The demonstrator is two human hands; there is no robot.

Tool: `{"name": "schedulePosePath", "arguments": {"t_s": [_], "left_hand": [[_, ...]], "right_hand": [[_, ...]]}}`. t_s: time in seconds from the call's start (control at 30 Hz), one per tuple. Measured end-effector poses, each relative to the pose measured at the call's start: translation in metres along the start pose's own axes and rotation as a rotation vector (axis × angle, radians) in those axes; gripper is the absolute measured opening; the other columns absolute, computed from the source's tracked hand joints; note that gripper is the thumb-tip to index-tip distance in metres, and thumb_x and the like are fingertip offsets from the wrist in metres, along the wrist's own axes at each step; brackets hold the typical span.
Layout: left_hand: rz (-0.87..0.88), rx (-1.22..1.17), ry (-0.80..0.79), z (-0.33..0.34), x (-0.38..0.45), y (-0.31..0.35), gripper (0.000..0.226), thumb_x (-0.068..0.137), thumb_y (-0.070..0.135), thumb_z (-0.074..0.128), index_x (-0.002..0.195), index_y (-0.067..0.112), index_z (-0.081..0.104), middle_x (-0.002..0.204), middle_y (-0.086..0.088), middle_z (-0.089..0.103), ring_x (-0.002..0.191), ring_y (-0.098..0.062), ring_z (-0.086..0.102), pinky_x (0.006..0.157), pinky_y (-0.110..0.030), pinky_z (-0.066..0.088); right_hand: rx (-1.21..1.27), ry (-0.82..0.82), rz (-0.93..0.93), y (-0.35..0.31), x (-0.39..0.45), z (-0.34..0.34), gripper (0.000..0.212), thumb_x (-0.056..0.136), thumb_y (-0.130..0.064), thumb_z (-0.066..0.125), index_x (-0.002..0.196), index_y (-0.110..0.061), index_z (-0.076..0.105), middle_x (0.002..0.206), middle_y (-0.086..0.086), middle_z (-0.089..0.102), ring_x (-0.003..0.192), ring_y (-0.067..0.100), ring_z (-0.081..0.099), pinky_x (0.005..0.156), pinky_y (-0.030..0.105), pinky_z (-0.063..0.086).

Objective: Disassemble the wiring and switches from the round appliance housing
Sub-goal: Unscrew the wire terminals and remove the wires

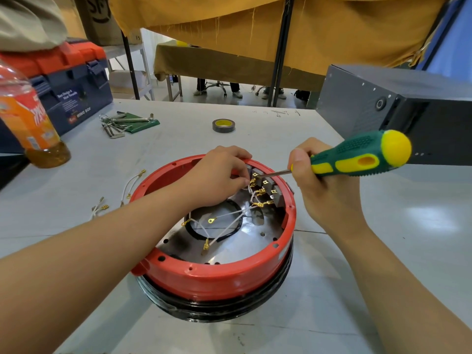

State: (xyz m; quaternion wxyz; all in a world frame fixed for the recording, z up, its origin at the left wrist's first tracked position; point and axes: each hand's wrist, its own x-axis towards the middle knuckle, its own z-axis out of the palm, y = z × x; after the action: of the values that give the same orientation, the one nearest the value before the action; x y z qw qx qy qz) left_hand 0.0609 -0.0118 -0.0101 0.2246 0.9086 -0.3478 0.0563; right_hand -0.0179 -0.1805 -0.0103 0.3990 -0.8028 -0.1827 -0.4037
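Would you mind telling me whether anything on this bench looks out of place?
Mostly the drink bottle standing at the table's left edge: a liquid beside exposed wiring in the red housing. Nothing is spilled.

The round housing (219,274) is showing a bright red ring above a glossy black base, with a dull silver plate inside carrying white wires (229,232) tipped in brass-gold terminals and grey switches (274,192). The screwdriver (357,154) is wearing a dark green handle with yellow inlays, a yellow cap and a dotted grip pattern. On the pale grey bench (383,251), a bottle (28,118) is glowing orange, a toolbox (74,80) is showing navy with an orange lid, and a tape roll (224,125) is looking black with a yellow core.
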Motion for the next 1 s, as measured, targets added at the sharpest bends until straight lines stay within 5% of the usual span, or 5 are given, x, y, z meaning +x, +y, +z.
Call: {"name": "schedulePosePath", "arguments": {"t_s": [0.13, 0.3, 1.0], "left_hand": [[0.002, 0.001, 0.004, 0.000, 0.000, 0.000, 0.012, 0.089, 0.021, 0.061, 0.087, 0.017, 0.072, 0.138, 0.007, 0.048, 0.119, -0.012, 0.041, 0.090, -0.020, 0.025], [0.003, 0.004, 0.002, 0.001, 0.000, 0.001, 0.012, 0.089, 0.021, 0.060, 0.086, 0.018, 0.071, 0.138, 0.006, 0.048, 0.119, -0.013, 0.041, 0.090, -0.022, 0.026], [-0.007, 0.005, -0.002, 0.000, 0.000, 0.002, 0.012, 0.090, 0.023, 0.060, 0.087, 0.018, 0.070, 0.138, 0.006, 0.047, 0.120, -0.013, 0.040, 0.092, -0.023, 0.027]], "right_hand": [[0.057, 0.035, 0.096, 0.006, 0.005, -0.001, 0.040, 0.085, -0.033, 0.041, 0.064, 0.001, 0.048, 0.054, 0.004, 0.043, 0.054, 0.009, 0.042, 0.054, 0.015, 0.034], [0.334, 0.160, 0.291, 0.013, 0.011, 0.002, 0.028, 0.081, -0.034, 0.046, 0.056, -0.021, 0.047, 0.049, -0.009, 0.047, 0.045, 0.006, 0.042, 0.045, 0.014, 0.034], [0.343, 0.301, 0.342, 0.015, 0.015, 0.009, 0.033, 0.085, -0.031, 0.047, 0.053, -0.023, 0.052, 0.045, -0.011, 0.048, 0.042, 0.005, 0.044, 0.044, 0.015, 0.035]]}}
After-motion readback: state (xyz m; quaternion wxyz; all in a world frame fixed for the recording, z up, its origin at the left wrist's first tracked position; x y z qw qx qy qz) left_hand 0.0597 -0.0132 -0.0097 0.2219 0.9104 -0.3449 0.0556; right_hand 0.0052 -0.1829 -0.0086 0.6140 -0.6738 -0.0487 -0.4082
